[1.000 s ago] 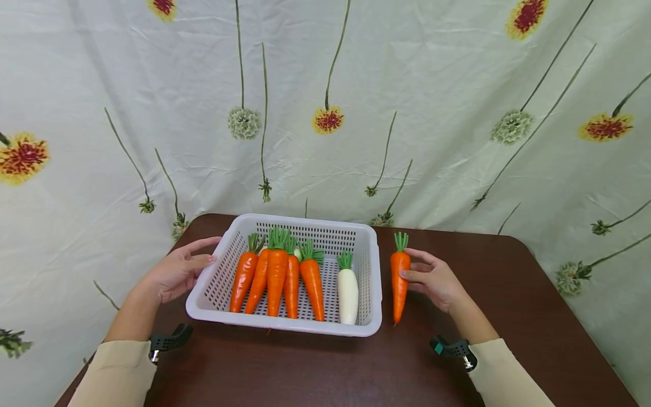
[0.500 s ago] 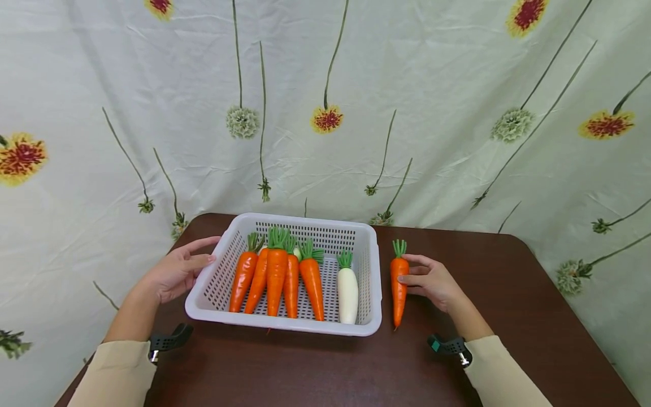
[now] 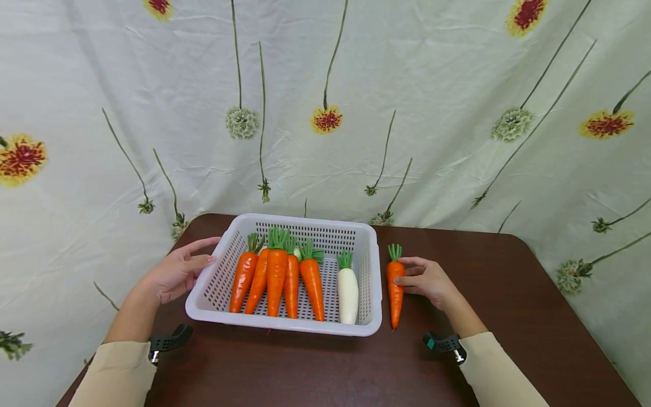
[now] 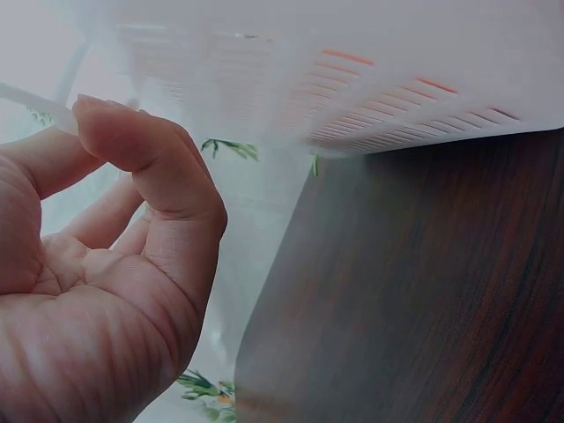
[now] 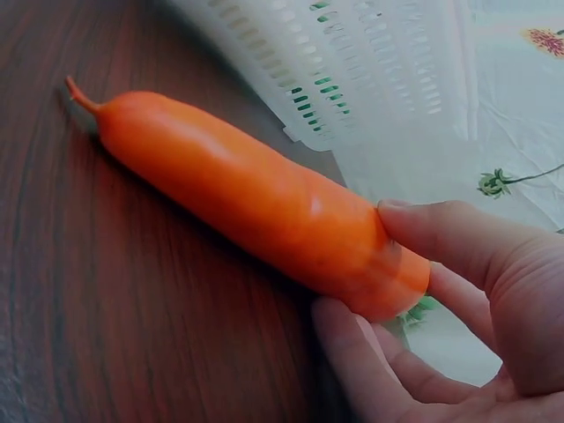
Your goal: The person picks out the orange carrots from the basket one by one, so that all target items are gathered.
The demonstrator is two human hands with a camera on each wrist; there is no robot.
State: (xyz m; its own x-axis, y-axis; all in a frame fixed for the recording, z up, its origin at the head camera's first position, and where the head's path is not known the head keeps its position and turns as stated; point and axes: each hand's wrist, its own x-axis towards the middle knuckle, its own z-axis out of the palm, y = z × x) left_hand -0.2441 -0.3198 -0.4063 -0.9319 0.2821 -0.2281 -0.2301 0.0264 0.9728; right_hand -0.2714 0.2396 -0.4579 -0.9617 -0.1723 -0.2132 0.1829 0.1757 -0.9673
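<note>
At the left end of a white plastic basket, my left hand pinches the rim between thumb and fingers. In the left wrist view the thumb bends up against the rim, with the slotted basket wall beside it. My right hand pinches an orange carrot near its leafy top, just right of the basket. The right wrist view shows the carrot close over the wood, its thin tip pointing away from the hand. Its green top is mostly hidden behind the fingers there.
Several orange carrots lie side by side in the left and middle of the basket. A white radish lies at its right end. The dark wooden table has rounded back corners, and a floral cloth hangs behind it.
My right hand has brought the carrot nearer to me and slightly left, toward the basket. The left hand and the basket have stayed in place.
</note>
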